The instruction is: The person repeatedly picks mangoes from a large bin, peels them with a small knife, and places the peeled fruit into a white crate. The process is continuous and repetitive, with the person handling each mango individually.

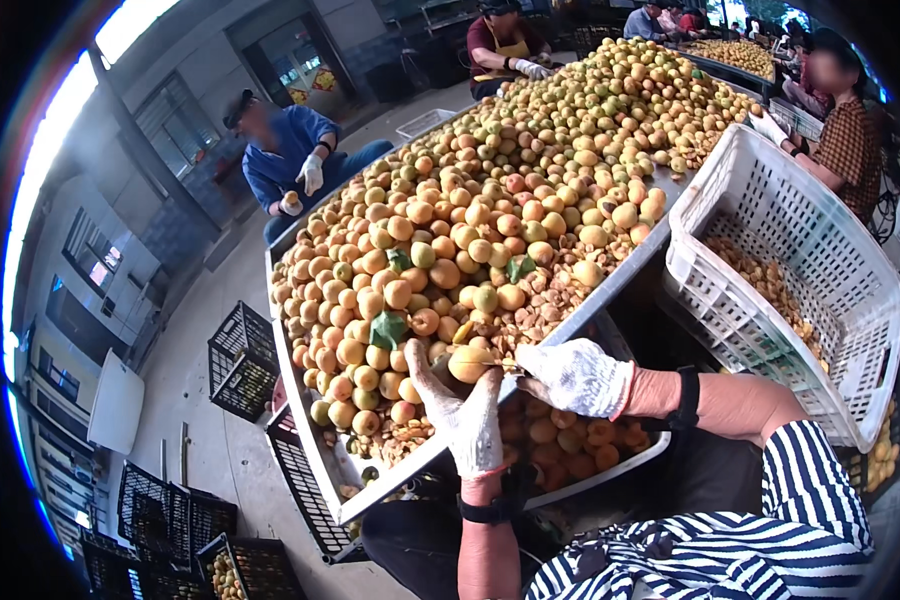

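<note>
My left hand, in a white knit glove, grips a yellow apricot between thumb and fingers at the near edge of a metal-rimmed table. From the right, my gloved right hand holds a thin blade, probably a small knife, against the fruit's side. Most of its handle is hidden in the glove. Behind both hands spreads a large heap of apricots with a few green leaves. Loose apricot stones lie beside the heap along the right rim.
A white plastic crate holding apricot pieces leans at the right. Below the table edge sits a tub of apricot halves. Black crates stand on the floor at left. Several people work around the table, one in a blue shirt.
</note>
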### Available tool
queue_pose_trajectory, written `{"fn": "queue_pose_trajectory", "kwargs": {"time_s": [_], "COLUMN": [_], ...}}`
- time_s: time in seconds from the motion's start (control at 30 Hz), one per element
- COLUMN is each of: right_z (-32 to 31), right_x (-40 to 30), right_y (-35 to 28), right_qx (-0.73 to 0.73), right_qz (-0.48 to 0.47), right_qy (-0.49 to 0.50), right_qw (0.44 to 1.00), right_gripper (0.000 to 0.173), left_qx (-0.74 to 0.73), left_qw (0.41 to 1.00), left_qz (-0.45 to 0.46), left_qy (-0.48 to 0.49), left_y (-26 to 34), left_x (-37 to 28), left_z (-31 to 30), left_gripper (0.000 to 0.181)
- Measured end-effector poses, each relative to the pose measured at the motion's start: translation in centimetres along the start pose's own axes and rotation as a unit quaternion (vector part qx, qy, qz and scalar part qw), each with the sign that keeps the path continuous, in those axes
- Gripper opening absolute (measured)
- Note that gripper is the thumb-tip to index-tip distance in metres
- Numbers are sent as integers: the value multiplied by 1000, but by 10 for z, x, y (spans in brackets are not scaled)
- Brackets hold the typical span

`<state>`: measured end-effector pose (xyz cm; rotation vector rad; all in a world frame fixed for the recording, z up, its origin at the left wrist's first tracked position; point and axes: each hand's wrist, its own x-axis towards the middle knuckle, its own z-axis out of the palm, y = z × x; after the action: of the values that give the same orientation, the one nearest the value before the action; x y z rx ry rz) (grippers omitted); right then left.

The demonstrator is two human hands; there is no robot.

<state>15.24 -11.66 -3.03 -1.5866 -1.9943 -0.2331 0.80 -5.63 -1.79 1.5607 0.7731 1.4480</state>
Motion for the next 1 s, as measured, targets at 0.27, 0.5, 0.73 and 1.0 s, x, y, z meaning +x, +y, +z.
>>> {"fn": "queue_pose_trajectory", "kwargs": {"time_s": [0.27, 0.5, 0.73, 1.0], "right_z": [-16, -54, -53, -62], "right_x": [0, 19, 30, 26], "right_y": [-4, -11, -13, -17], "right_qx": [63, 285, 325, 282], "right_qz": [9, 162, 164, 64], "right_qy": [-57, 51, -66, -39], "right_qw": [996, 943, 929, 956], "right_gripper": [23, 46, 50, 41], "left_qx": [-40, -171, 44, 206], "left_qw": [999, 979, 990, 955], "left_qz": [-10, -97, 64, 104], "left_qy": [34, -49, -116, -188], "left_y": [-16, 1, 24, 29], "left_x": [-8, -7, -13, -15], "left_z": [-1, 3, 3, -14], "left_gripper": [66, 48, 73, 66]}}
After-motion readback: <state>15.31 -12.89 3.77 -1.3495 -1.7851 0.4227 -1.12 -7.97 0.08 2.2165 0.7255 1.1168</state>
